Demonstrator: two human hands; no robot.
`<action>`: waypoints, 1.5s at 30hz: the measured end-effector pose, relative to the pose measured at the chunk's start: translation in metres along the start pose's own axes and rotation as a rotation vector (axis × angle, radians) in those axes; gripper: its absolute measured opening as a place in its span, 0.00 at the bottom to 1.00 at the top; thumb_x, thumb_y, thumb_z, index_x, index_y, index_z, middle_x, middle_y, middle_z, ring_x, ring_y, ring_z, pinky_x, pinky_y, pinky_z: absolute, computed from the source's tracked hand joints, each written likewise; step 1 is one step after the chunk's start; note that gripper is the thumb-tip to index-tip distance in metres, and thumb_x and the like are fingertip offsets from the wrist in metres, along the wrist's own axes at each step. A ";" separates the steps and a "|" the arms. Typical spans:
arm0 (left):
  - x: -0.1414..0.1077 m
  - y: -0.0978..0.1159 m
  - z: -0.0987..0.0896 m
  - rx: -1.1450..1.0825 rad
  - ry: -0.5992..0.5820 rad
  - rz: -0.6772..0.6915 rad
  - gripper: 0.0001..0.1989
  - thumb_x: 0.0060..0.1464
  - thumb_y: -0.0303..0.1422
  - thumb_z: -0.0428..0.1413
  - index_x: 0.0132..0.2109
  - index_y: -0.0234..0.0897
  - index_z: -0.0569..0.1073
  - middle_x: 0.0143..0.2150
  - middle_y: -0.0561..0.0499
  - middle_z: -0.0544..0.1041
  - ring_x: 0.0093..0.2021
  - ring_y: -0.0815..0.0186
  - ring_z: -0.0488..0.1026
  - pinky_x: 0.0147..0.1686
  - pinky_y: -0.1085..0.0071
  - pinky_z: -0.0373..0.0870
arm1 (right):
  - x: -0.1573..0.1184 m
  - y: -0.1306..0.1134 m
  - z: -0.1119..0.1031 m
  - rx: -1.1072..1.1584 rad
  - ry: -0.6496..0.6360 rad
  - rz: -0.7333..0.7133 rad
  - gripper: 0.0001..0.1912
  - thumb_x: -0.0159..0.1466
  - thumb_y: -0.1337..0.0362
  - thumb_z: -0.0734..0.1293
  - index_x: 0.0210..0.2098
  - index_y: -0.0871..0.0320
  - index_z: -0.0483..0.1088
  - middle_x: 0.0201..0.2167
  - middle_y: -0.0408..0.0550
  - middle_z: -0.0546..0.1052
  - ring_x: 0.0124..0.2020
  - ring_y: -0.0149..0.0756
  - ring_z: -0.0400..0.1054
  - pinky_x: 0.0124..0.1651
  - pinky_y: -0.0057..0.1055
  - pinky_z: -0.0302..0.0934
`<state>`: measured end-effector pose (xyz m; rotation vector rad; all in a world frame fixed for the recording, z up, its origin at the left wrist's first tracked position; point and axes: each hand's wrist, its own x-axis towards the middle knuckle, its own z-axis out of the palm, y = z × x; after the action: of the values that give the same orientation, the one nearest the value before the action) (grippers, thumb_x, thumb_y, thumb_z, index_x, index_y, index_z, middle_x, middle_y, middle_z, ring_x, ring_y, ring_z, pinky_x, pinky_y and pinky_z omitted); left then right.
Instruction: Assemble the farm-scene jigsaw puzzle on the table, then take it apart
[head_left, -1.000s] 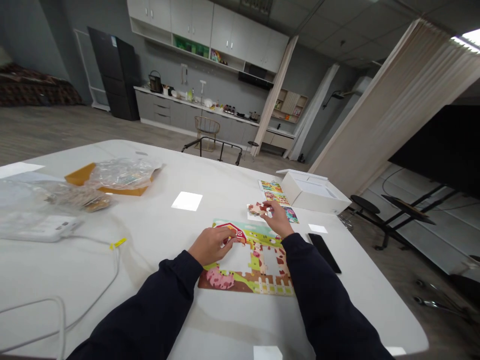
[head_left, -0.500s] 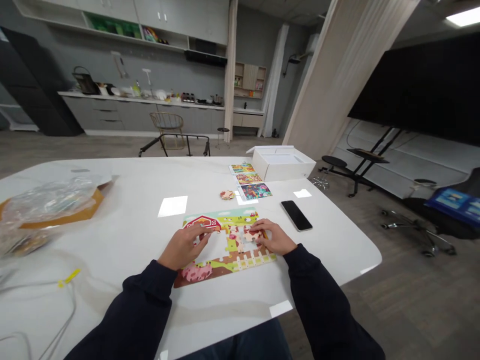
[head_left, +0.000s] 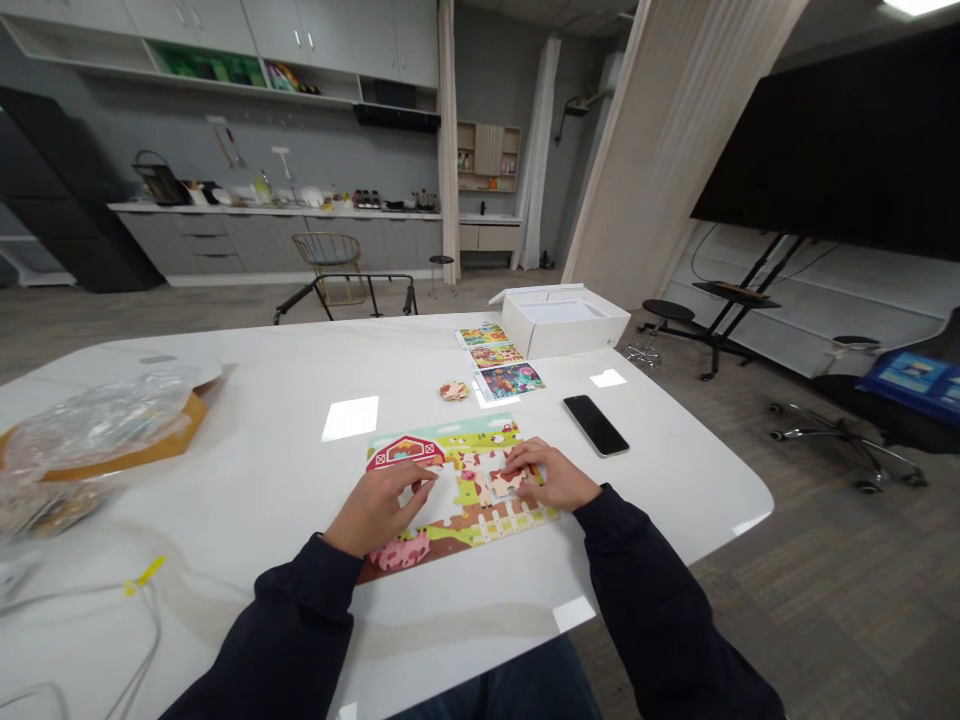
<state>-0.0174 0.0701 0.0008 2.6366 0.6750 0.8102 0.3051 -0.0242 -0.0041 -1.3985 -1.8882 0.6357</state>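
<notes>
A farm puzzle board (head_left: 480, 528) lies flat on the white table, with a red barn, a pink pig, a cow and a fence printed on it. My right hand (head_left: 553, 474) pinches a brown-and-cream puzzle piece (head_left: 507, 482) over the board's right half. My left hand (head_left: 384, 505) hovers over the board's left side, thumb and forefinger curved with a gap between them and nothing visible there. Beyond the board sits a small stack of loose pieces (head_left: 454, 391), next to a picture sheet (head_left: 501, 362).
A black phone (head_left: 596, 425) lies right of the board. Behind it stands an open white box (head_left: 566, 322). Plastic packaging (head_left: 105, 420) covers the table's left side, with a cable and yellow tie (head_left: 146, 575) nearer me.
My left hand has drawn slightly back from the barn picture. In my right hand the piece now lies flatter over the board's gap. The view has shifted slightly.
</notes>
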 end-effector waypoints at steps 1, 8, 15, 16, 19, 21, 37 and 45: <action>0.000 0.001 0.000 -0.009 -0.011 0.003 0.11 0.68 0.35 0.52 0.47 0.40 0.79 0.37 0.51 0.82 0.35 0.66 0.78 0.39 0.70 0.76 | 0.000 0.000 0.001 -0.007 0.016 0.001 0.16 0.54 0.70 0.76 0.41 0.50 0.83 0.46 0.48 0.81 0.53 0.46 0.71 0.60 0.45 0.65; 0.001 0.008 0.006 0.018 -0.073 0.029 0.12 0.68 0.35 0.51 0.48 0.40 0.79 0.42 0.47 0.82 0.44 0.61 0.80 0.47 0.66 0.77 | 0.010 0.008 0.008 -0.059 0.147 -0.012 0.17 0.56 0.71 0.75 0.44 0.50 0.81 0.48 0.49 0.81 0.55 0.47 0.70 0.61 0.48 0.64; 0.007 0.035 0.008 -0.020 -0.216 0.084 0.13 0.68 0.36 0.53 0.56 0.44 0.76 0.54 0.45 0.77 0.56 0.58 0.73 0.58 0.61 0.72 | 0.018 0.015 0.015 -0.070 0.125 -0.040 0.16 0.59 0.69 0.75 0.47 0.49 0.80 0.49 0.49 0.80 0.56 0.45 0.69 0.62 0.47 0.63; 0.008 0.038 0.009 -0.024 -0.240 0.091 0.15 0.68 0.37 0.53 0.58 0.44 0.75 0.57 0.45 0.76 0.58 0.57 0.71 0.59 0.59 0.71 | 0.019 0.015 0.016 -0.073 0.119 -0.044 0.15 0.60 0.68 0.75 0.46 0.49 0.81 0.49 0.49 0.80 0.56 0.46 0.69 0.62 0.47 0.63; 0.010 0.042 0.017 0.007 -0.290 0.087 0.22 0.66 0.38 0.56 0.65 0.43 0.69 0.65 0.44 0.71 0.63 0.52 0.67 0.64 0.53 0.67 | 0.019 0.016 0.018 -0.086 0.109 -0.051 0.13 0.61 0.69 0.74 0.45 0.50 0.81 0.50 0.49 0.80 0.56 0.46 0.68 0.62 0.48 0.63; 0.011 0.041 0.024 0.034 -0.307 0.072 0.26 0.65 0.39 0.58 0.67 0.41 0.66 0.68 0.43 0.69 0.63 0.50 0.66 0.64 0.50 0.66 | 0.018 0.017 0.019 -0.094 0.106 -0.056 0.13 0.60 0.70 0.73 0.44 0.50 0.81 0.50 0.49 0.80 0.56 0.46 0.69 0.62 0.48 0.63; 0.016 0.044 0.032 0.061 -0.276 0.071 0.17 0.66 0.41 0.57 0.57 0.41 0.73 0.65 0.43 0.71 0.59 0.52 0.69 0.59 0.53 0.68 | 0.018 0.021 0.022 -0.115 0.103 -0.092 0.15 0.59 0.71 0.74 0.44 0.50 0.80 0.47 0.48 0.81 0.54 0.47 0.71 0.59 0.47 0.64; 0.025 0.053 0.040 0.091 -0.282 -0.018 0.26 0.64 0.44 0.57 0.64 0.38 0.67 0.56 0.42 0.76 0.54 0.49 0.68 0.54 0.54 0.70 | 0.018 0.022 0.023 -0.131 0.119 -0.048 0.17 0.58 0.71 0.74 0.46 0.50 0.81 0.50 0.50 0.80 0.54 0.47 0.70 0.60 0.48 0.65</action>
<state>0.0427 0.0321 0.0016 2.7471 0.6698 0.3984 0.2977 -0.0004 -0.0312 -1.4355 -1.8906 0.4030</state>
